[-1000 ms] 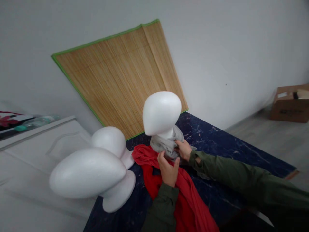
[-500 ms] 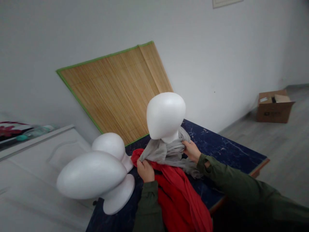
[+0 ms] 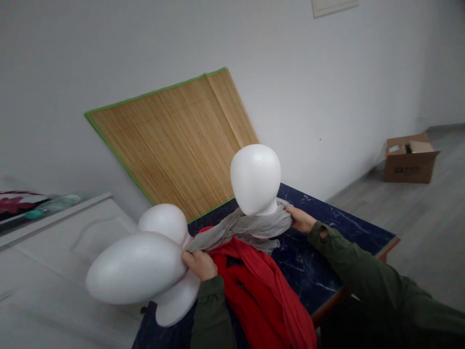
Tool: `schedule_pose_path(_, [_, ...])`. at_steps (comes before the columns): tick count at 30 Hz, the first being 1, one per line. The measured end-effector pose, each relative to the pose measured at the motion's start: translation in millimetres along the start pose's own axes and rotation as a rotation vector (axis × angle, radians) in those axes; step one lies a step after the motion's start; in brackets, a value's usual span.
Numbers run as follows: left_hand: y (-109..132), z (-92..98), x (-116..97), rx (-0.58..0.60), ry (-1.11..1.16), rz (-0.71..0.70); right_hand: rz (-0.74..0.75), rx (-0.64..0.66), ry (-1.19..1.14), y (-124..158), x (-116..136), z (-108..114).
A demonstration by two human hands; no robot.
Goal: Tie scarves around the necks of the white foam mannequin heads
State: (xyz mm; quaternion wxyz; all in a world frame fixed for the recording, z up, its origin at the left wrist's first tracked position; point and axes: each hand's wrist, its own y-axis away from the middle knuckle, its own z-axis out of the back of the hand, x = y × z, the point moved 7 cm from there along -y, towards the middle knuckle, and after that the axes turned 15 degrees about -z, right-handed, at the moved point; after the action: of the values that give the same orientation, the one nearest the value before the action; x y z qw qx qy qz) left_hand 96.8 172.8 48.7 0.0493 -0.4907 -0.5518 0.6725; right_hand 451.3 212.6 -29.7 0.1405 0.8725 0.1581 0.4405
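Observation:
A white mannequin head (image 3: 255, 178) stands upright on the dark blue marbled table (image 3: 301, 271). Round its neck runs a grey scarf (image 3: 247, 225). My left hand (image 3: 200, 264) pinches one stretch of the scarf, pulled out to the left beside the other heads. My right hand (image 3: 301, 220) is closed on the scarf at the right side of the neck. A red scarf (image 3: 261, 291) lies heaped in front, partly beneath the grey one, and hangs toward me.
Two more white mannequin heads, one tipped over (image 3: 136, 267) and one behind it (image 3: 163, 222), are at the left. A bamboo mat (image 3: 181, 140) leans on the wall. A white cabinet (image 3: 72, 271) stands left; a cardboard box (image 3: 410, 160) sits on the floor.
My left hand has moved left and down, drawing the grey scarf out longer. My right hand has shifted slightly right. The scarf's loose end at the right has pulled in toward the neck.

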Motion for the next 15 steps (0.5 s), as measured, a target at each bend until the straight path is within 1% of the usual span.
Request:
schedule_pose_path(2, [-11, 3.1, -8, -0.018, -0.153, -0.110, -0.038, 0.010, -0.003, 0, 1, 3])
schedule_pose_path(4, [-26, -1.0, -21, 0.008, -0.287, -0.247, -0.083, 0.020, 0.004, 1, 0, 4])
schedule_pose_path(6, [-46, -11.7, -37, 0.063, -0.364, -0.382, -0.122, 0.062, 0.027, 4, -2, 1])
schedule_pose_path(8, [-67, -25.4, -52, 0.107, -0.394, -0.491, -0.165, 0.135, 0.056, 9, -5, -6])
schedule_pose_path(11, [-93, -49.4, -68, 0.173, -0.404, -0.588, -0.224, 0.288, 0.082, 18, -13, -20])
schedule_pose_path(12, [-96, -59.9, -71, 0.235, -0.401, -0.610, -0.242, 0.339, 0.098, 21, -16, -25])
schedule_pose_path(13, [-96, -71.5, -73, 0.326, -0.387, -0.624, -0.259, 0.380, 0.120, 23, -20, -29])
schedule_pose_path(15, [-87, -90.2, -73, 0.496, -0.320, -0.595, -0.298, 0.434, 0.181, 27, -30, -35])
